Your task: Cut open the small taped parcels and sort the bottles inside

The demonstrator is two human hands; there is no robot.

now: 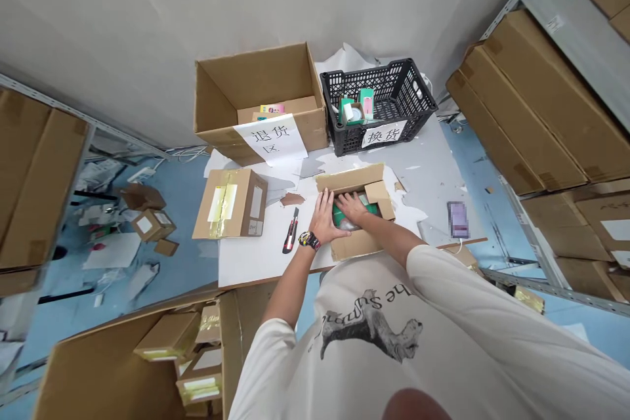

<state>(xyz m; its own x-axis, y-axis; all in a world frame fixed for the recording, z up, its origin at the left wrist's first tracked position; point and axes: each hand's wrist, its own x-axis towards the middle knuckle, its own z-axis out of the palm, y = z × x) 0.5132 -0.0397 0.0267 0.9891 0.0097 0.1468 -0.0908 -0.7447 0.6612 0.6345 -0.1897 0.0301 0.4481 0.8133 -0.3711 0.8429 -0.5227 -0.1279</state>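
A small cardboard box (pixel 349 178) lies with its flaps open near the table's front edge. My left hand (pixel 325 218) rests across the box's left side, fingers stretched and thumb apart. Inside the box, my right hand (pixel 352 207) lies with spread fingers on a green package (pixel 370 209). Clear wrapping shows around the package, and my hands cover part of the contents. Left of my left hand is a red and black box cutter (pixel 290 231) with its blade showing. Farther left stands a taped carton (pixel 230 203) with a white label.
At the back are a large open carton (pixel 315 131) and a black plastic crate (pixel 339 143), both with paper signs and small boxes inside. A phone (pixel 459 220) lies at the right. Shelves of cartons (pixel 536 92) flank the table; a big box (pixel 118 367) of parcels stands front left.
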